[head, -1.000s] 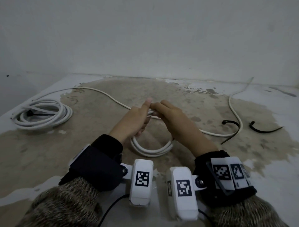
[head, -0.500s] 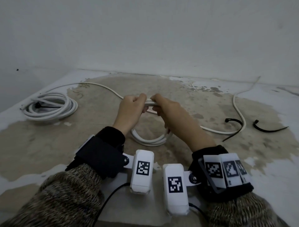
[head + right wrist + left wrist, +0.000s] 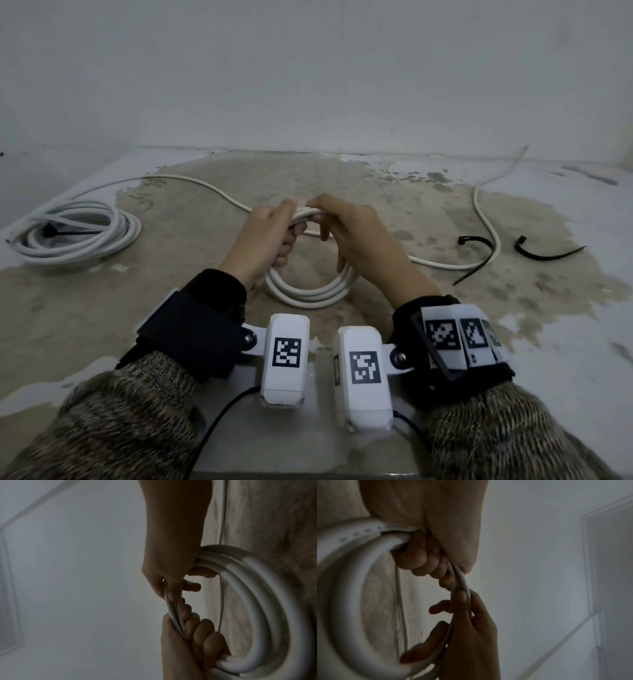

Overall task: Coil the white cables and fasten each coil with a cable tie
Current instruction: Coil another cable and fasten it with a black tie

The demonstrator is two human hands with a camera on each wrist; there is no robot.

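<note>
Both hands hold a small coil of white cable [image 3: 308, 294] upright over the stained table [image 3: 171, 308]. My left hand [image 3: 287, 226] grips the top of the coil, its fingers [image 3: 426, 557] curled round the bundled strands. My right hand [image 3: 325, 222] pinches the same strands just beside it, thumb [image 3: 171, 595] on top. The coil [image 3: 257, 601] has about three loops. Its loose cable [image 3: 479, 212] trails right and towards the wall. A finished coil [image 3: 75, 233] with a black tie lies at far left.
Two loose black cable ties [image 3: 479, 250] [image 3: 544, 251] lie on the table at the right, beside the trailing cable. Another stretch of white cable [image 3: 191, 181] runs from the hands to the far-left coil. A white wall [image 3: 308, 85] closes the back.
My left thumb, raised a second ago, has closed over the bundle. My right hand has settled onto the strands next to it. Another loop lies on the coil.
</note>
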